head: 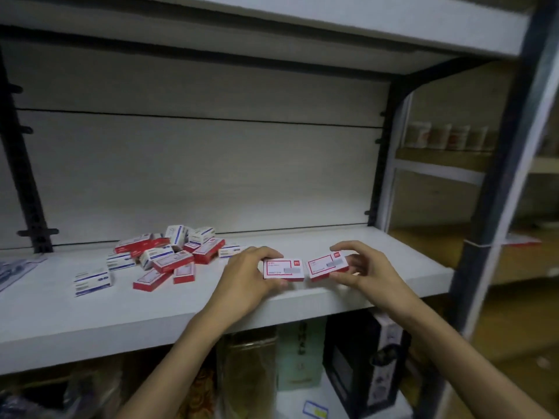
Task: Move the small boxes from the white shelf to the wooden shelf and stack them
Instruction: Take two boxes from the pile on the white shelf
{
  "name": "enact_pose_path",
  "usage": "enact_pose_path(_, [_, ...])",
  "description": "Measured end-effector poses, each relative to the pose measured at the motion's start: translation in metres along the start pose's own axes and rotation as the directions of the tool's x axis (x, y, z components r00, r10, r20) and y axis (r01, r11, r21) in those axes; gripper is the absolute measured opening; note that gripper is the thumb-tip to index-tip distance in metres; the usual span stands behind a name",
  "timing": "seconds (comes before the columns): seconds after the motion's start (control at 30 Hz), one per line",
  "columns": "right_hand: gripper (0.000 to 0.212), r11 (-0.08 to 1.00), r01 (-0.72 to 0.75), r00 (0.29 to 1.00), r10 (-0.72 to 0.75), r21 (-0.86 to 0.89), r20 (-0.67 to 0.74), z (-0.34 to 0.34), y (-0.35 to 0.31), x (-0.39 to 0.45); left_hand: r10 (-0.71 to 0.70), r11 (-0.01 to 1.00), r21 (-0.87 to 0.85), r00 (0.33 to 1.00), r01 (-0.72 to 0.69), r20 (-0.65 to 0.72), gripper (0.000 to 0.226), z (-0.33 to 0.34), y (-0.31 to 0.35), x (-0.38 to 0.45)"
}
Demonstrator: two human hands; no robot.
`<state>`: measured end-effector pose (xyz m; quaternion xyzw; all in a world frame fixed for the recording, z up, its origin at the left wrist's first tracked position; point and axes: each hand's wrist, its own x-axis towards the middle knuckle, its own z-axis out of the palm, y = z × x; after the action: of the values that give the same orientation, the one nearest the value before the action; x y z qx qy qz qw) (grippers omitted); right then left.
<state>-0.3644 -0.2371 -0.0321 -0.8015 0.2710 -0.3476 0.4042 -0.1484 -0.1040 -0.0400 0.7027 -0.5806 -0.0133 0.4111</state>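
Pick-up step: each hand has one red box at the front edge of the white shelf [302, 300], ready to carry off.

The left hand [246, 275] pinches a red box [283, 269] between thumb and fingers; the right hand [360, 269] pinches a second red box [327, 266] the same way, the two boxes just beside each other near the shelf's front edge, right of middle. Whether they are lifted clear of the shelf I cannot tell. The next move, as I judge it, calls for swinging both to the wooden shelf [438, 234] beyond the right end and stacking them flat. Left behind is a pile [165, 255] toward the back left: roughly eight red boxes and about seven blue-striped ones, the count uncertain where they overlap.
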Motion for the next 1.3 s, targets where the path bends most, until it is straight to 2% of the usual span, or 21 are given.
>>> enact_pose_path(0.3, [0.043, 0.989, -0.058, 0.998, 0.058, 0.133, 0.008, -0.153, 0.064, -0.055, 0.025, 0.997, -0.074, 1.0, -0.024, 0.018, 0.037, 0.127, 0.118, 0.007])
enact_pose_path(0.7, [0.048, 0.984, -0.126, 0.989, 0.134, 0.13, -0.059, -0.327, 0.164, -0.085, 0.082, 0.994, -0.076, 0.996, -0.078, 0.043, 0.041, 0.287, 0.257, 0.04])
enact_pose_path(0.83, [0.048, 0.98, -0.155, 0.983, 0.166, 0.123, -0.083, -0.373, 0.193, -0.076, 0.097, 0.992, -0.089, 0.994, -0.092, 0.054, 0.042, 0.332, 0.288, 0.064])
enact_pose_path(1.1, [0.046, 0.977, -0.184, 0.972, 0.197, 0.106, -0.126, -0.459, 0.261, -0.016, 0.116, 0.993, -0.008, 0.991, -0.116, 0.069, 0.043, 0.416, 0.314, 0.136])
enact_pose_path(1.3, [0.045, 0.969, -0.244, 0.968, 0.245, 0.034, -0.05, -0.525, 0.306, 0.033, 0.036, 0.991, 0.129, 0.999, -0.04, 0.036, 0.043, 0.468, 0.329, 0.199])
